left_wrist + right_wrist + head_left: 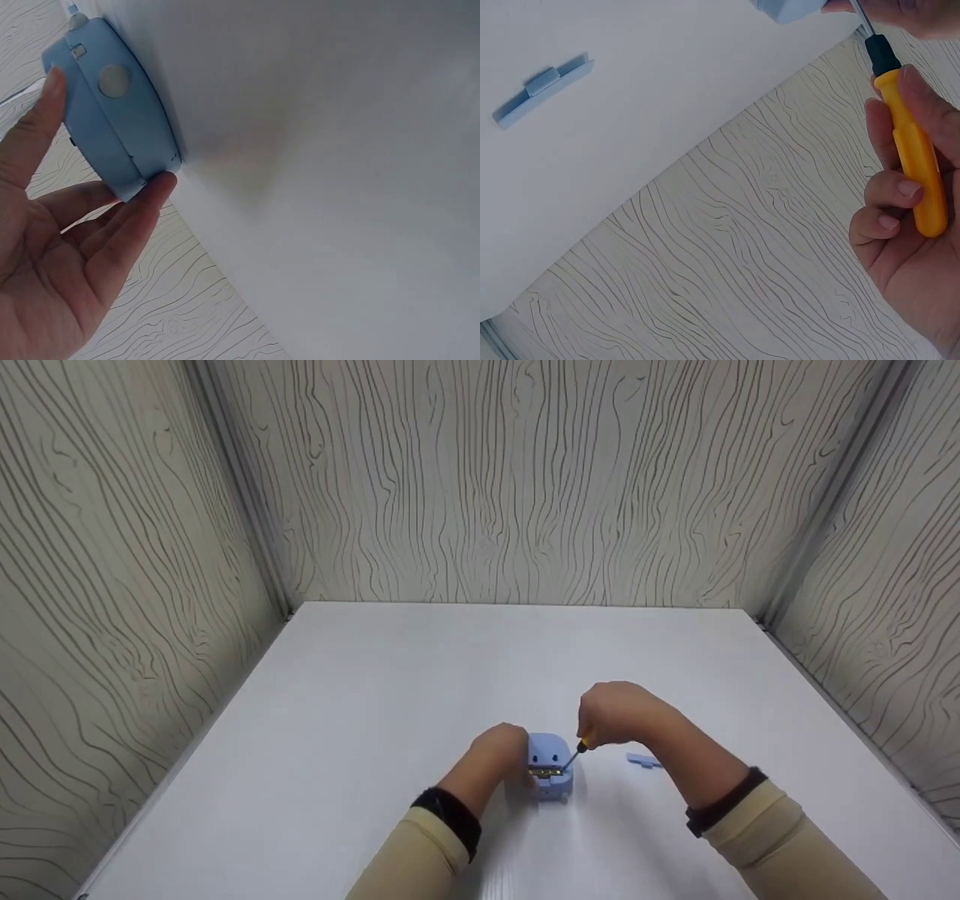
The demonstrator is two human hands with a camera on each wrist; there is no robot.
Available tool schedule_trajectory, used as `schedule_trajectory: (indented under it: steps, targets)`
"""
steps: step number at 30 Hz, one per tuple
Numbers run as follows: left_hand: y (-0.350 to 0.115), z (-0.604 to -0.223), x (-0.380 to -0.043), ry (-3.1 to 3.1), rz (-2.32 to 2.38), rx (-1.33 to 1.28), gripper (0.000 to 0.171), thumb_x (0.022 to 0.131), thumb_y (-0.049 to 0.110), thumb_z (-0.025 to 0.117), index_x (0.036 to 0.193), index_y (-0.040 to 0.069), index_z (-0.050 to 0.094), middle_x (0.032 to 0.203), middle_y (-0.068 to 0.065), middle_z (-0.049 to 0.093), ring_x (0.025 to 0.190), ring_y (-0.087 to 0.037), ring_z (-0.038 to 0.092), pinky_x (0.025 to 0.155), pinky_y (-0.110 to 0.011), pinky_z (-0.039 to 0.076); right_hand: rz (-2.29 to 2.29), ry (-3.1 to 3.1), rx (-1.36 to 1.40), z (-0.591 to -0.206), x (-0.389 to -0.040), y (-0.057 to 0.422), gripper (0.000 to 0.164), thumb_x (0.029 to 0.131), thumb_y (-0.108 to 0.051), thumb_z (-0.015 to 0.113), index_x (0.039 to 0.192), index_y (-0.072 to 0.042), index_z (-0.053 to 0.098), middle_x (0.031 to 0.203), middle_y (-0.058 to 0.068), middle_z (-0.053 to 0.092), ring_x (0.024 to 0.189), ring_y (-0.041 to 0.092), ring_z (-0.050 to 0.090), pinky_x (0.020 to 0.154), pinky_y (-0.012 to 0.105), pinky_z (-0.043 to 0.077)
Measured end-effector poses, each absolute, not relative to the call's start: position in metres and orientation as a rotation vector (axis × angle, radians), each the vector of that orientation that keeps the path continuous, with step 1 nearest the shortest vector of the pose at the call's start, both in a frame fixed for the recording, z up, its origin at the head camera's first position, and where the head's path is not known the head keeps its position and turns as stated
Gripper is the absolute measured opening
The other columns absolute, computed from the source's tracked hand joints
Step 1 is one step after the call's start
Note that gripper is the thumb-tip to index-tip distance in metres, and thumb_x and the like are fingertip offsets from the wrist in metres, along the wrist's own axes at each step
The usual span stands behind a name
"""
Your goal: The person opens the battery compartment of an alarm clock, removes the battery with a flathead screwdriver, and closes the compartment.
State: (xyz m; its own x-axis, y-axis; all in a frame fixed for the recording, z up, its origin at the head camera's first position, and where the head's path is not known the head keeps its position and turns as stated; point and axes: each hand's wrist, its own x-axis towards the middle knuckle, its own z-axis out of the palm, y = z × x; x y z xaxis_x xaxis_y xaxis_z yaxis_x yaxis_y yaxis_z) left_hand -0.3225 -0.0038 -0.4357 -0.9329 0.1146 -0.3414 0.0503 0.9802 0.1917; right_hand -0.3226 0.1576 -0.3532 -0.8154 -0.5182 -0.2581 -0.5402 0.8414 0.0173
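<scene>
My left hand [501,750] holds a small light-blue plastic device [547,744] on the white table, thumb on one side and fingers on the other. In the left wrist view, the device [120,112] shows a rounded side with a pale round disc and a seam. An open slot with brass-coloured parts lies across its top. My right hand [616,712] grips a screwdriver [919,172] by its yellow handle, fingers curled round it. The metal shaft slants down to the slot's right end; whether the tip sits in a screw is too small to tell.
On the table [375,682], to the right of the device and beside the right forearm, lies a narrow light-blue plastic strip [544,88] with a raised tab. Wood-grain panels [510,487] stand behind the table and at both sides.
</scene>
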Motion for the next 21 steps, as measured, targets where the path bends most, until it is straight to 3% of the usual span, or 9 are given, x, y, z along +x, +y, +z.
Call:
schedule_trajectory:
  steps: [15,21]
  targets:
    - [-0.005,-0.435,-0.323,2.746,0.28,0.113,0.053,0.066,0.026,0.082,0.113,0.01,0.063,0.106,-0.003,0.063,0.1,-0.021,0.058,0.09,-0.036,0.046,-0.003,2.761,-0.703,-0.36,-0.32,0.152,0.005,0.076,-0.014,0.073,0.08,-0.017,0.074,0.073,-0.007,0.064,0.067,0.013,0.055,0.067,0.03,0.051]
    - [-0.007,-0.437,-0.322,2.786,0.289,0.173,0.059,0.061,0.03,0.084,0.111,0.008,0.062,0.102,-0.004,0.064,0.098,-0.021,0.058,0.089,-0.035,0.047,-0.116,2.78,-0.606,-0.37,-0.322,0.163,0.008,0.075,-0.017,0.072,0.071,-0.016,0.066,0.063,-0.003,0.056,0.062,0.016,0.052,0.06,0.031,0.047]
